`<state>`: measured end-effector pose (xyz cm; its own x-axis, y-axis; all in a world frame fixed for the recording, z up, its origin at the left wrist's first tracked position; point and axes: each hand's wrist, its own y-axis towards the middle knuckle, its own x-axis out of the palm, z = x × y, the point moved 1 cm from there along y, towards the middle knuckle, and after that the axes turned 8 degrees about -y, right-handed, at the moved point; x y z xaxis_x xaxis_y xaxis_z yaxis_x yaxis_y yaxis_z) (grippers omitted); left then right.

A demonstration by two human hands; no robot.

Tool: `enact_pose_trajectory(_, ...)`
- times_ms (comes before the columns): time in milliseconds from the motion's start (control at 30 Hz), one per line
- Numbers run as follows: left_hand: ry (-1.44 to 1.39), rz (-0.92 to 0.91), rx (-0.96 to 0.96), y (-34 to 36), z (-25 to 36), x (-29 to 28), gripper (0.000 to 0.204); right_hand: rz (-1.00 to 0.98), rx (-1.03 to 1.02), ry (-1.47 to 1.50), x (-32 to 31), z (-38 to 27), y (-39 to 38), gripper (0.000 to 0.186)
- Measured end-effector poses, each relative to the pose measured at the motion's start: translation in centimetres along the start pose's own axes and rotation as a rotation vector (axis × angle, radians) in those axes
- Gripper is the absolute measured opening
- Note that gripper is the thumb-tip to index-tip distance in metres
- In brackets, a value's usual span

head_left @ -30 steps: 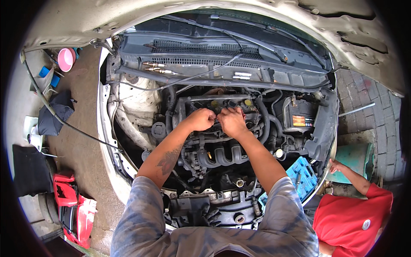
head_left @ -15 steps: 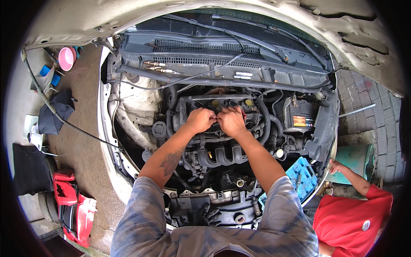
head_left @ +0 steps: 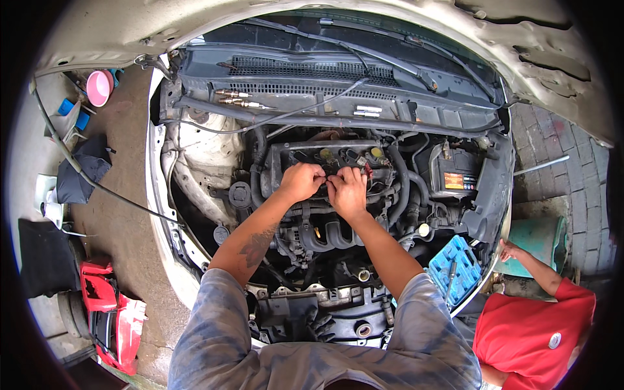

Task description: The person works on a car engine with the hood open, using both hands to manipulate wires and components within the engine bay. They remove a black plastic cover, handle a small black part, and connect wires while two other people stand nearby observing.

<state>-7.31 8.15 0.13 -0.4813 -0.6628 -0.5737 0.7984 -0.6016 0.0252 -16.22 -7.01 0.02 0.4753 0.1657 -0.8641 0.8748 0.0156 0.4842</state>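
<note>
Both my hands work close together over the near edge of the dark engine cover [head_left: 280,156]. My left hand [head_left: 302,182] is closed, its thumb and fingertips pinched. My right hand [head_left: 348,193] is closed beside it, fingertips almost meeting the left ones. Whatever they pinch is too small to make out. Just beyond the fingers are black connectors on the engine top, a yellow oil cap [head_left: 376,152] and a red piece [head_left: 368,170] by my right knuckles. The ribbed intake manifold [head_left: 333,235] lies below my wrists.
Several spark plugs [head_left: 239,99] rest on the ledge under the windshield, with silver sockets [head_left: 368,111] farther right. A battery [head_left: 453,172] stands at right. A blue tool case [head_left: 455,270] lies at the front right, near a person in red [head_left: 526,335]. The raised hood [head_left: 117,39] hangs overhead.
My right hand has shifted slightly left and toward me, uncovering the red piece. My left hand stays nearly in place, still pinching.
</note>
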Motion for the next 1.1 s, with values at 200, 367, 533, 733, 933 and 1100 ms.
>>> enact_pose_trajectory(200, -0.117, 0.084, 0.052, 0.2, -0.9, 0.2, 0.012, -0.062, 0.139, 0.080, 0.8, -0.5, 0.0, 0.019)
enact_pose_trajectory(367, -0.357, 0.124, 0.033, 0.9, -2.5, 1.0, 0.016, -0.303, 0.380, 0.195, 2.3, 0.2, 0.9, 0.022)
enact_pose_trajectory(533, -0.475, 0.065, 0.104, 0.7, -2.0, 0.6, 0.012, -0.363, 0.399, 0.192, 2.8, 1.4, 1.5, 0.026)
enact_pose_trajectory(733, -0.319, 0.227, 0.233, -1.1, -2.7, 0.9, 0.016, -0.492, 0.389, 0.570, 2.5, 3.2, 2.0, 0.029)
enact_pose_trajectory(933, -0.079, 0.332, 0.285, -1.8, -2.0, 1.3, 0.016, -0.654, 0.492, 0.764, 1.4, 3.2, 2.8, 0.024)
enact_pose_trajectory(1100, 0.147, 0.294, 0.221, -2.3, -2.3, 2.0, 0.017, -0.660, 0.520, 0.812, 1.4, 3.3, 3.0, 0.023)
